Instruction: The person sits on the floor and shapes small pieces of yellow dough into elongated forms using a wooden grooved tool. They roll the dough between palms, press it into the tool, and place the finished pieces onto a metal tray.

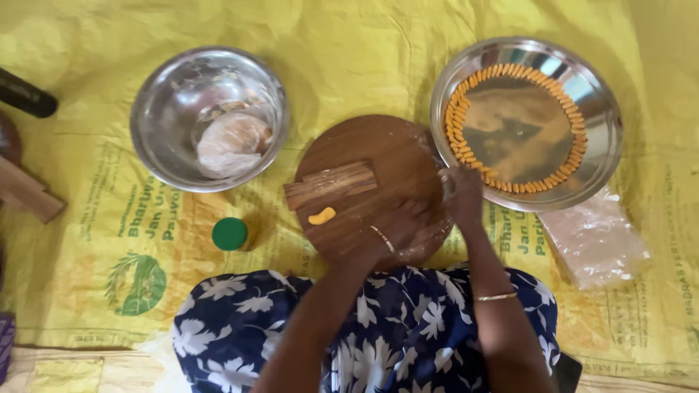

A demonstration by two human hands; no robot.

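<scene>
1. A yellow printed sheet (349,65) covers the floor, and everything stands on it. The person's blue dress with white flowers (240,327) fills the bottom edge of the view.
2. A round wooden board (397,156) lies in the middle, just in front of the person.
3. A ridged wooden block (331,184) lies on the board's left half. Its long axis runs left to right, with the right end tilted slightly away from the person.
4. A small curled orange dough piece (322,215) lies on the board just below the block, apart from both hands. Its long axis runs roughly left to right, the right end raised a little.
5. The left hand (397,225) rests on the near part of the board, fingers curled towards the wood. Whether it grips anything I cannot tell.
6. The right hand (460,191) is at the board's right edge, touching the near rim of the steel plate (604,124). Its fingers are bunched together, and what they pinch, if anything, is hidden.
7. The plate stands to the right of the board and holds a ring of orange dough pieces (455,127) laid side by side along its inner edge.
8. A steel bowl (171,94) stands to the left of the board, with a pale lump in a clear wrap (231,144) inside.
9. A green-lidded jar (231,234) stands near the board's lower left.
10. A clear plastic bag (593,240) lies just below the plate.
11. A wooden piece (29,193) and a dark handle (25,94) poke in at the left edge.
</scene>
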